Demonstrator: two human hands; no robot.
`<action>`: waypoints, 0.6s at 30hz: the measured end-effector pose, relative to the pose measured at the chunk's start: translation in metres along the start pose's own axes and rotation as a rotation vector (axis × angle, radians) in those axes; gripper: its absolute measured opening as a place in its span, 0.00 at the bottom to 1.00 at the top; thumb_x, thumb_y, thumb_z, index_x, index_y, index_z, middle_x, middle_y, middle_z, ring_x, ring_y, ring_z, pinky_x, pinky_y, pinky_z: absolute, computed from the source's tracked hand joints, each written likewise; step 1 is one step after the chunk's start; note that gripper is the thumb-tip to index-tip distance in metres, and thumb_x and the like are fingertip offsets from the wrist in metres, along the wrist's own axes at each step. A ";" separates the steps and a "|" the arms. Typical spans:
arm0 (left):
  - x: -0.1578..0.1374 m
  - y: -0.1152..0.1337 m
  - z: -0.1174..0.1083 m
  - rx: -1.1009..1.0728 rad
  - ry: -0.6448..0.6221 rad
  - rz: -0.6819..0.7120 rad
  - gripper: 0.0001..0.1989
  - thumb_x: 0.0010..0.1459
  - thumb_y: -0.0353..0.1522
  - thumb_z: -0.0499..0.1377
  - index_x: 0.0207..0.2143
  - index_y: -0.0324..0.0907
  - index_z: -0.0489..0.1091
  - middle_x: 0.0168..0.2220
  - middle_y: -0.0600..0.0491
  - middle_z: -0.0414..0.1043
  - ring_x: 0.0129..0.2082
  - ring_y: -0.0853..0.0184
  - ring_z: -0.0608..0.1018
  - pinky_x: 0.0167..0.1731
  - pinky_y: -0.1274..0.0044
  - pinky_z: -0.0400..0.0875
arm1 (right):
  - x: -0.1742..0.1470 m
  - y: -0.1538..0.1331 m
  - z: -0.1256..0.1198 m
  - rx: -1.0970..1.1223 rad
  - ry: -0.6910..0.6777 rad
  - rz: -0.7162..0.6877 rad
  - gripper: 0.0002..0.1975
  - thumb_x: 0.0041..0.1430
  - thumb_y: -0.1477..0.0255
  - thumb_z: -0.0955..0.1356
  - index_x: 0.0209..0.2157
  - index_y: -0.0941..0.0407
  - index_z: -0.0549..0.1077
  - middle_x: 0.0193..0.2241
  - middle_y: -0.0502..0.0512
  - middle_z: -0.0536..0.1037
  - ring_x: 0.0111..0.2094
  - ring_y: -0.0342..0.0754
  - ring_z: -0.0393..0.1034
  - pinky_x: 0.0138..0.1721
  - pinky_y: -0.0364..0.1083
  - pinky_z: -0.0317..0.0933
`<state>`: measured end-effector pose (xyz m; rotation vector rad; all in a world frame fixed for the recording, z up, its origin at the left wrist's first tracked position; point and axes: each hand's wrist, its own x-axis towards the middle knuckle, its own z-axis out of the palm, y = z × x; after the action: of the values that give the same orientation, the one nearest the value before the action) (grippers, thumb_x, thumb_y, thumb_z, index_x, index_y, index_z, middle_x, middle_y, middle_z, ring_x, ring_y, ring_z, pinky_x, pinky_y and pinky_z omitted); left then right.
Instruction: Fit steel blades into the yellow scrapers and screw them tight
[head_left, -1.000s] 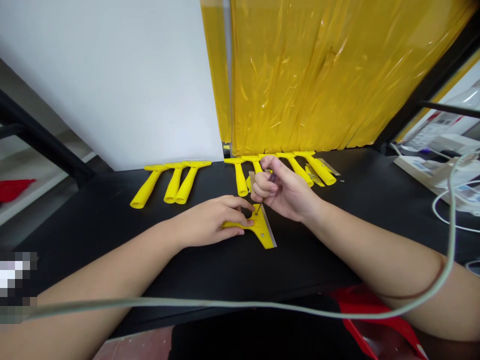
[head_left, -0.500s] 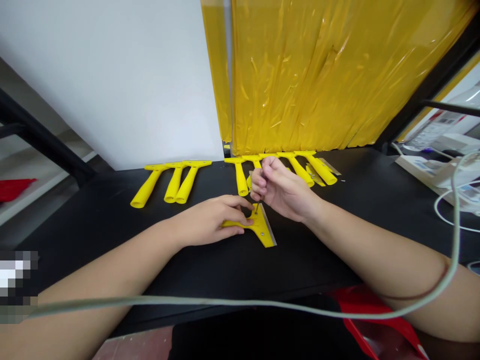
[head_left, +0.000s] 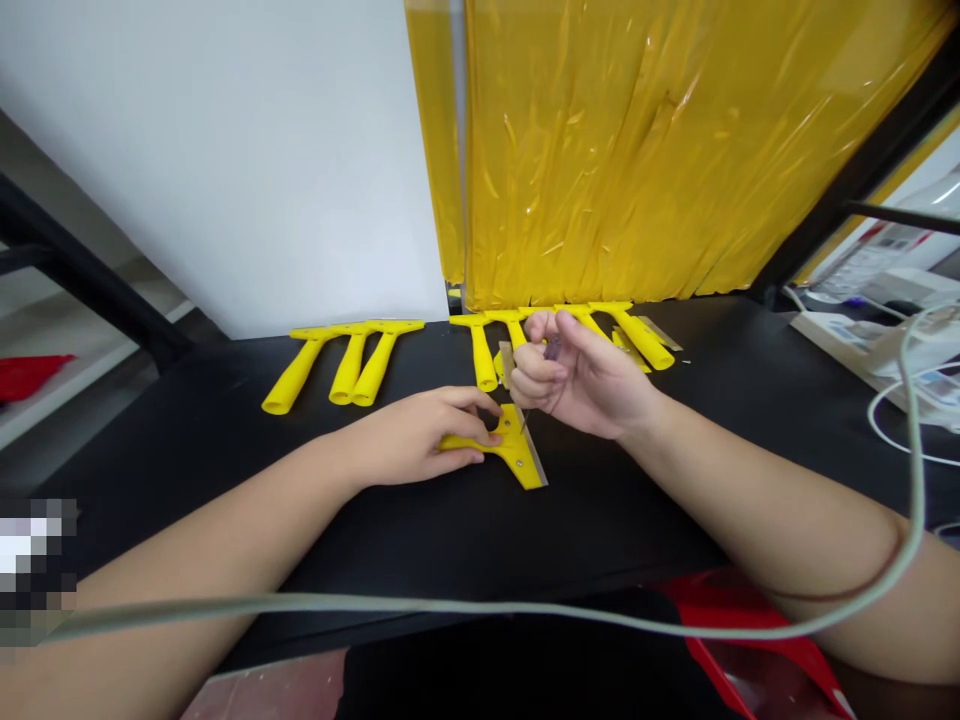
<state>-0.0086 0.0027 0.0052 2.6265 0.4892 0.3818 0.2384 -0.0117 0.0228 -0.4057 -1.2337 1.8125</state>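
Note:
My left hand (head_left: 420, 436) is closed round the handle of a yellow scraper (head_left: 520, 452), pressing it to the black tabletop. The scraper's wide head points right, with two screws in it and a metal blade along its edge. Above that head, my right hand (head_left: 574, 375) is curled round a screwdriver (head_left: 524, 421). Its thin shaft slants down over the head, by the blade edge, clear of the screw heads as far as I can see. Most of its handle is hidden in the fingers.
Several yellow scrapers (head_left: 375, 365) lie in a row along the back of the black table (head_left: 420, 550), some partly behind my right hand. Behind them stand a white panel (head_left: 247, 160) and yellow plastic film (head_left: 570, 160). A pale cable (head_left: 420, 604) crosses in front of my forearms.
My right hand has moved slightly right and turned, taking the screwdriver tip off the upper screw. The scraper has shifted a little left under my left hand.

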 end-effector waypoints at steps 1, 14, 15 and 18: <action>0.000 0.000 -0.001 -0.001 -0.003 0.001 0.11 0.67 0.30 0.63 0.50 0.45 0.82 0.57 0.44 0.75 0.53 0.61 0.80 0.57 0.71 0.75 | -0.001 -0.001 0.001 -0.005 -0.039 0.027 0.19 0.67 0.52 0.70 0.35 0.51 0.65 0.22 0.42 0.54 0.22 0.41 0.48 0.29 0.44 0.51; 0.002 0.004 -0.005 -0.015 -0.015 0.000 0.15 0.65 0.26 0.62 0.50 0.46 0.82 0.57 0.45 0.75 0.56 0.58 0.80 0.60 0.68 0.75 | -0.008 0.006 0.008 -0.037 -0.245 0.129 0.19 0.67 0.57 0.72 0.35 0.52 0.61 0.24 0.42 0.57 0.25 0.42 0.50 0.31 0.44 0.52; 0.002 0.004 -0.005 -0.012 -0.018 0.002 0.15 0.65 0.26 0.62 0.50 0.46 0.82 0.57 0.45 0.75 0.56 0.58 0.80 0.61 0.68 0.74 | -0.009 0.007 0.008 -0.044 -0.249 0.128 0.18 0.68 0.57 0.72 0.36 0.52 0.61 0.24 0.42 0.57 0.25 0.42 0.50 0.31 0.44 0.52; 0.003 0.004 -0.005 -0.007 -0.026 -0.010 0.14 0.65 0.27 0.62 0.51 0.45 0.82 0.57 0.45 0.75 0.56 0.58 0.80 0.60 0.68 0.75 | -0.009 0.007 0.007 -0.041 -0.257 0.122 0.17 0.69 0.58 0.71 0.36 0.52 0.61 0.24 0.43 0.58 0.25 0.42 0.50 0.32 0.44 0.51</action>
<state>-0.0068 0.0022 0.0125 2.6181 0.4919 0.3451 0.2352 -0.0240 0.0186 -0.2810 -1.4500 1.9928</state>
